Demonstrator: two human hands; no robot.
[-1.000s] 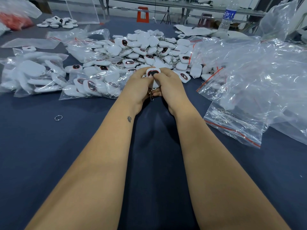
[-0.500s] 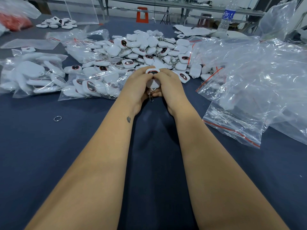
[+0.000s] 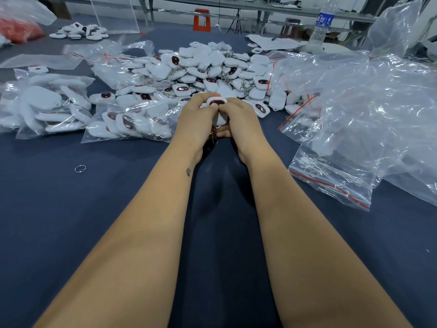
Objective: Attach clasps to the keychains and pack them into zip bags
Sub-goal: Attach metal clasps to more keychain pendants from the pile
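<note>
My left hand [image 3: 196, 121] and my right hand [image 3: 241, 121] meet at the middle of the table and together grip one white keychain [image 3: 216, 102] with a dark, red-rimmed face. A metal clasp [image 3: 214, 137] hangs below it between my palms. My fingers hide most of the keychain's body. Just beyond my hands lies a big loose pile of white keychains [image 3: 208, 67], some with chains. A zip bag of clasps [image 3: 331, 178] with a red seal line lies to the right of my right forearm.
Filled zip bags of keychains [image 3: 45, 105] lie at the left, and one more zip bag [image 3: 132, 124] beside my left hand. A heap of empty zip bags [image 3: 378, 102] covers the right side. A loose key ring [image 3: 80, 168] lies on the dark blue table [image 3: 71, 221]. A water bottle [image 3: 322, 24] stands far right.
My hands stay in the same spot; my fingers have shifted slightly on the keychain, whose dark face now tilts a little more toward me.
</note>
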